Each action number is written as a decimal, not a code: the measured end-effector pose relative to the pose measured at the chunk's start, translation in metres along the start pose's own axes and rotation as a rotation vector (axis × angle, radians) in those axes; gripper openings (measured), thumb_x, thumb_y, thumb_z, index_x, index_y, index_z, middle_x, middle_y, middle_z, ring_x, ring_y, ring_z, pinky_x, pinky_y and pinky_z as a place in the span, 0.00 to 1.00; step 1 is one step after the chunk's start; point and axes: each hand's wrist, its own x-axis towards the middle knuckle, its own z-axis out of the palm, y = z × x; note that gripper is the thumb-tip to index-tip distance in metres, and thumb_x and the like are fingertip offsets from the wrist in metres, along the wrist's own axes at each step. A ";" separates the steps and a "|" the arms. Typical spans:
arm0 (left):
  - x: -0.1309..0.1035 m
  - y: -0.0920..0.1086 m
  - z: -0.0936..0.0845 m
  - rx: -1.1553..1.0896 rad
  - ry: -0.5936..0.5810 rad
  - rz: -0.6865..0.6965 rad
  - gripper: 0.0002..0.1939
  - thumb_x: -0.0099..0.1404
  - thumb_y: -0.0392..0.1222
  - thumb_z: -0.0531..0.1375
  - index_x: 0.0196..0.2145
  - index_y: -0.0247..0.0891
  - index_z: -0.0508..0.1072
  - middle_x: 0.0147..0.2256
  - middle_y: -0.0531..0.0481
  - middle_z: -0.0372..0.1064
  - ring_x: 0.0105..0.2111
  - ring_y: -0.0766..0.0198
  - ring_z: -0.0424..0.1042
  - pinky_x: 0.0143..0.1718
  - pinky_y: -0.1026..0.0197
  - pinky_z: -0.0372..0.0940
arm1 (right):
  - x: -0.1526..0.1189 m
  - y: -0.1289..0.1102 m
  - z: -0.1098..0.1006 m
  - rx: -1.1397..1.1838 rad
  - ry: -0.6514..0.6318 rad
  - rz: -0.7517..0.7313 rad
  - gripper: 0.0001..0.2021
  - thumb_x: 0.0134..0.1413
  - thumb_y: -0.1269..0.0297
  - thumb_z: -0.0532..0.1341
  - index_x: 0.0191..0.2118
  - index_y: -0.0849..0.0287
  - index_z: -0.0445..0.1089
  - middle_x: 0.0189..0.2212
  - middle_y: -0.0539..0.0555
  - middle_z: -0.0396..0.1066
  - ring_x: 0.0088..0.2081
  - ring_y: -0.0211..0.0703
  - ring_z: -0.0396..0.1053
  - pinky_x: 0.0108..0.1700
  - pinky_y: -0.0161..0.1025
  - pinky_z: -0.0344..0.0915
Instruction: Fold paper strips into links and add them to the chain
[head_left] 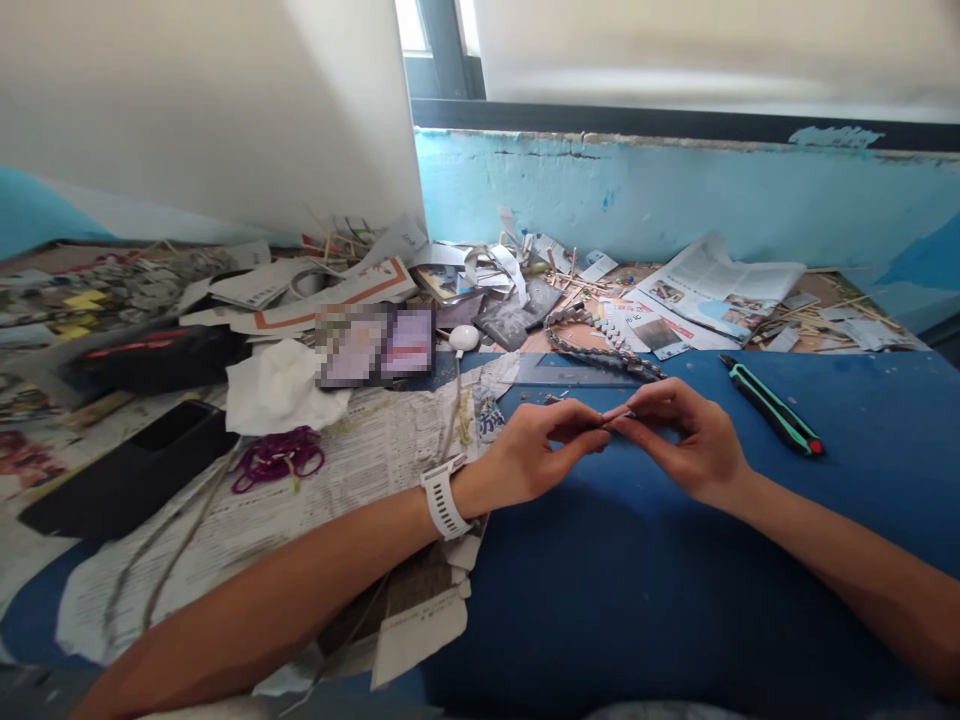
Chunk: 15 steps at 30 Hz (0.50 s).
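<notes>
My left hand (pixel 544 445), with a white watch band (pixel 445 500) at the wrist, is closed in a pinch above the blue tabletop (pixel 585 600). Opposite it, my right hand (pixel 686 440) pinches too, and the fingertips of both almost meet. Between them is a small thin piece (pixel 609 422), mostly hidden by the fingers, so its kind is unclear. Just behind the hands lie a braided grey-and-brown band (pixel 596 352) and a clear ruler (pixel 566 372). To the right of my right hand rests a black and green utility knife (pixel 776 408).
Newspaper (pixel 375 440) covers the left side, bearing a purple cord bundle (pixel 277 460), a crumpled tissue (pixel 281 385), a black case (pixel 135 470) and a black pouch (pixel 161 358). Paper scraps and thin sticks (pixel 574 280) crowd the back beneath the blue wall (pixel 675 195). A printed sheet (pixel 720 290) lies back right.
</notes>
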 end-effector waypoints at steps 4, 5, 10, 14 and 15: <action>0.000 0.001 -0.002 0.037 0.008 -0.020 0.10 0.71 0.43 0.65 0.45 0.33 0.79 0.34 0.45 0.82 0.34 0.62 0.83 0.40 0.63 0.78 | 0.003 0.003 -0.001 -0.062 -0.013 -0.015 0.12 0.60 0.62 0.71 0.47 0.52 0.72 0.41 0.51 0.83 0.41 0.45 0.83 0.45 0.42 0.81; 0.000 0.002 -0.003 0.044 0.014 -0.022 0.10 0.70 0.43 0.65 0.44 0.34 0.79 0.34 0.45 0.82 0.34 0.62 0.83 0.40 0.64 0.77 | 0.004 0.004 -0.001 -0.083 -0.005 -0.024 0.11 0.60 0.61 0.70 0.47 0.52 0.73 0.40 0.51 0.83 0.41 0.45 0.83 0.45 0.42 0.81; -0.001 0.003 -0.005 0.048 0.013 -0.049 0.10 0.70 0.43 0.65 0.44 0.34 0.78 0.36 0.45 0.82 0.35 0.61 0.83 0.40 0.62 0.79 | 0.008 0.002 -0.001 -0.103 -0.007 -0.041 0.07 0.61 0.59 0.69 0.43 0.54 0.76 0.37 0.50 0.81 0.38 0.43 0.81 0.44 0.41 0.80; -0.001 0.000 -0.005 0.064 0.031 -0.047 0.10 0.71 0.44 0.65 0.45 0.35 0.78 0.36 0.45 0.82 0.35 0.61 0.83 0.41 0.61 0.79 | 0.009 -0.003 -0.003 -0.070 -0.049 -0.039 0.06 0.62 0.61 0.68 0.42 0.55 0.76 0.36 0.50 0.80 0.38 0.42 0.81 0.44 0.40 0.79; -0.001 0.000 -0.004 0.061 0.036 -0.047 0.10 0.71 0.44 0.65 0.44 0.35 0.78 0.35 0.45 0.82 0.34 0.61 0.83 0.40 0.61 0.79 | 0.009 -0.004 -0.004 -0.072 -0.052 -0.041 0.05 0.62 0.62 0.68 0.41 0.55 0.76 0.36 0.50 0.80 0.38 0.42 0.81 0.44 0.39 0.79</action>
